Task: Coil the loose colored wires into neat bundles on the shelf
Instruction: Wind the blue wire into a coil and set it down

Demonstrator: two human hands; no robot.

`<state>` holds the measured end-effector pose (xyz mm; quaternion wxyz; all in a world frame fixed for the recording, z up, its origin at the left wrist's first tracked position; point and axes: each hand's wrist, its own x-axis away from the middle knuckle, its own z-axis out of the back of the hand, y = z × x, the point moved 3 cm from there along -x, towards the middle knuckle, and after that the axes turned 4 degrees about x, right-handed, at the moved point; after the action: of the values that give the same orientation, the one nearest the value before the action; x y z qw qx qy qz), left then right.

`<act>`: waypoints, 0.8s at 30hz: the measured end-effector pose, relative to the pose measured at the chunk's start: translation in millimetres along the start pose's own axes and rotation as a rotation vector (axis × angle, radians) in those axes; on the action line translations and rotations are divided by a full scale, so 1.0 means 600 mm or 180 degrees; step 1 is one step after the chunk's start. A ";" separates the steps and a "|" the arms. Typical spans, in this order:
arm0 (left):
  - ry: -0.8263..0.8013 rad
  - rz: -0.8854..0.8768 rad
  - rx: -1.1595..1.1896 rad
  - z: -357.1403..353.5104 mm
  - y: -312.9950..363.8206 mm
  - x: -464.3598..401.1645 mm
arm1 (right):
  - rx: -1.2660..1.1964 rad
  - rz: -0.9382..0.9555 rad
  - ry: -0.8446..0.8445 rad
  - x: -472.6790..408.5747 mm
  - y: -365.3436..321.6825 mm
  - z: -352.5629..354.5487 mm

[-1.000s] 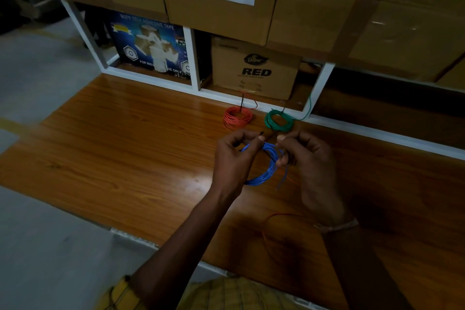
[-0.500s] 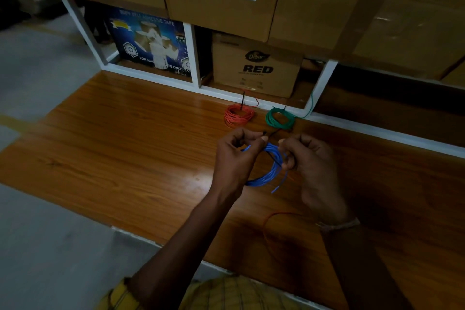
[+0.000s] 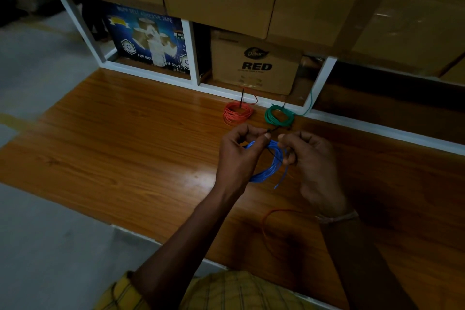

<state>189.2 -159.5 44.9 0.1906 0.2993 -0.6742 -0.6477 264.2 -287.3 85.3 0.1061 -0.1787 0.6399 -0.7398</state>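
blue wire coil (image 3: 268,162) is held up just over the wooden shelf (image 3: 125,148), between both hands. left hand (image 3: 237,156) pinches the top of the loop along with a thin black tie (image 3: 273,152), right hand (image 3: 310,158) is curled round the other side. my guess is it's light and springy — thin insulated wire wants to unwind, and a loose tail hangs below. best held where the strands cross, not by one strand. the red coil (image 3: 237,113) and green coil (image 3: 279,115) already lie tied near the back.
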 end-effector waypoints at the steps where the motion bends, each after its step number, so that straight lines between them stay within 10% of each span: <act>1: -0.0002 -0.0010 -0.0006 0.000 0.000 0.000 | 0.0001 -0.0019 0.0001 0.000 0.000 0.000; 24: -0.0014 0.0016 0.0063 -0.005 -0.002 0.000 | -0.0074 -0.0193 0.0013 0.000 0.005 0.003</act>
<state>190.8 -161.8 44.1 0.1878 0.2980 -0.6818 -0.6412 264.8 -289.2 82.7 0.0802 -0.1977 0.6430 -0.7355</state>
